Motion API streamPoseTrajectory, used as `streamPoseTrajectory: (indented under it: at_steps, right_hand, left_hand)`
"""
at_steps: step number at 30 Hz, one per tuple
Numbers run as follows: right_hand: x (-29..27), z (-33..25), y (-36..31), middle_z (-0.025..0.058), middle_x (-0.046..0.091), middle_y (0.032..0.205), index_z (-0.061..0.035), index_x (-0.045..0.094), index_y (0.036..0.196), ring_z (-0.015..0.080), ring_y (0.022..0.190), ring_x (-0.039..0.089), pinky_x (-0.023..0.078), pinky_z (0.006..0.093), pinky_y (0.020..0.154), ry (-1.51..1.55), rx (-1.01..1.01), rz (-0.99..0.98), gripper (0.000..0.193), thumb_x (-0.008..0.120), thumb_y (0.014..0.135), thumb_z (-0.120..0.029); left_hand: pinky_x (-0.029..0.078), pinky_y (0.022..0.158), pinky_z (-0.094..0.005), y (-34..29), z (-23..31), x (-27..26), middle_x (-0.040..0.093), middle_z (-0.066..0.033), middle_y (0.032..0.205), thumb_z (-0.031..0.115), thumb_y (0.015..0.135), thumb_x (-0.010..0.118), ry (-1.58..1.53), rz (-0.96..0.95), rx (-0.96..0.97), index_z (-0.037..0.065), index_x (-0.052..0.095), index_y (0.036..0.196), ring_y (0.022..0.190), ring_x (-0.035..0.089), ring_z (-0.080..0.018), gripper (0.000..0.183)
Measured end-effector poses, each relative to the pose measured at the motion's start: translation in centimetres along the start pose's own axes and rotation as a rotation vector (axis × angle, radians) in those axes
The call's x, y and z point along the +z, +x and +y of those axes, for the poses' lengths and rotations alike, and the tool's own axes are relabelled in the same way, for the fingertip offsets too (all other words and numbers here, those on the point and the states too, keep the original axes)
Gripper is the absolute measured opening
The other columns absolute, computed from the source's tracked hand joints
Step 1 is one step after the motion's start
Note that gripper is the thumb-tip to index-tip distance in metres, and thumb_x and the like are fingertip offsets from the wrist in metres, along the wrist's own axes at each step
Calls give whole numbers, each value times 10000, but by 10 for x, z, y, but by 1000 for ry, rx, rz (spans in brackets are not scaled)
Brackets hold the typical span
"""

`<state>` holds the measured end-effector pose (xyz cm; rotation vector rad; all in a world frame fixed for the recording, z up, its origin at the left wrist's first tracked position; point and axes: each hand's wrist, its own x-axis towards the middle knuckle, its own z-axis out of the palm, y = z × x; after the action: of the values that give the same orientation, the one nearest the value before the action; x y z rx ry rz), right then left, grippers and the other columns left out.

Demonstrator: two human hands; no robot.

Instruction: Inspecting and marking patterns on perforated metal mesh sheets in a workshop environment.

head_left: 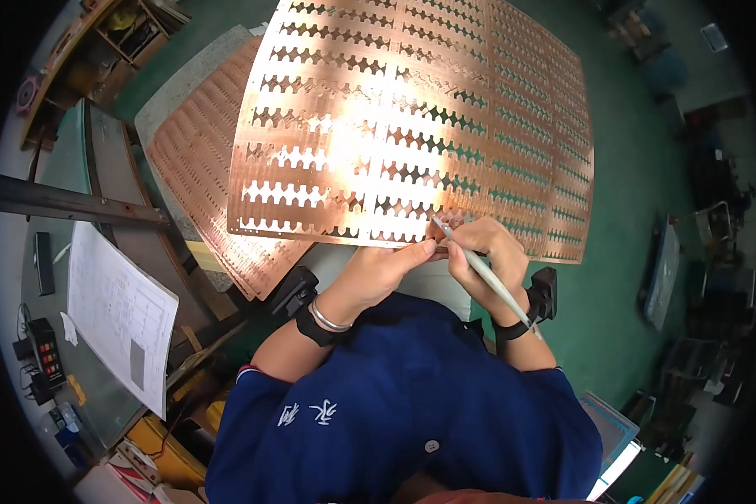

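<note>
A large copper sheet (390, 126) with rows of toothed cut-outs is raised in front of me, its near edge close to my body. My left hand (374, 277) pinches that near edge, thumb on top and the other fingers hidden beneath. My right hand (491, 260) grips a slim, pale pen-like tool (491, 281). The tool's tip meets the sheet among the cut-outs by the near edge, just right of my left thumb. Small copper pieces seem to lie around the tip, but they are too small to make out. Strong glare whitens the sheet's left middle.
More perforated copper sheets (202, 151) lie stacked on a grey table at the left, partly under the raised one. Farther left are a printed paper (126, 311), a black power strip (45, 349) and a dark metal bar (76, 204). Green floor (622, 277) extends on the right.
</note>
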<state>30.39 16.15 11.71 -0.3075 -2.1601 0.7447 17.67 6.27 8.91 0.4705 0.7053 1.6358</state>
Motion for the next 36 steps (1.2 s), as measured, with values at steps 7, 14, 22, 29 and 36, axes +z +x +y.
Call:
streamPoseTrajectory:
  at_steps: [7,14,22,29,36]
  right_hand:
    - [-1,1,-1,101,612,702,-23,544,786,232,621,616,486,300,550,-14,-43,21,197,699,682,40]
    - [-2,2,0,118,609,691,-5,525,826,236,588,605,481,301,536,6,-127,-6,211,670,686,60]
    - [-1,5,0,119,606,691,-7,522,832,239,592,608,483,306,532,-64,-134,24,226,669,677,68]
    - [-3,3,1,122,604,683,-7,515,836,236,582,603,479,302,527,-3,-126,-16,227,656,678,75]
    - [-2,5,0,122,606,682,-5,515,837,235,578,602,474,299,520,-10,-123,-8,213,658,694,61]
  left_hand:
    - [489,900,-319,-1,-5,-6,557,-101,1124,61,908,531,35,-31,-9,-29,499,1176,1034,558,-184,284]
    - [491,884,-301,-2,-8,-8,563,-77,1074,68,908,537,63,-19,-6,-20,515,1139,997,559,-158,249]
    - [491,887,-314,-3,-4,-2,559,-87,1120,66,912,526,55,8,0,-20,498,1182,1018,551,-162,285]
    - [451,959,-370,-2,-7,-13,509,-118,1224,45,911,517,115,-66,-35,7,414,1277,1136,503,-213,381]
    - [451,953,-356,-3,-7,-10,512,-111,1221,30,911,509,84,-46,-19,8,424,1270,1123,510,-206,369]
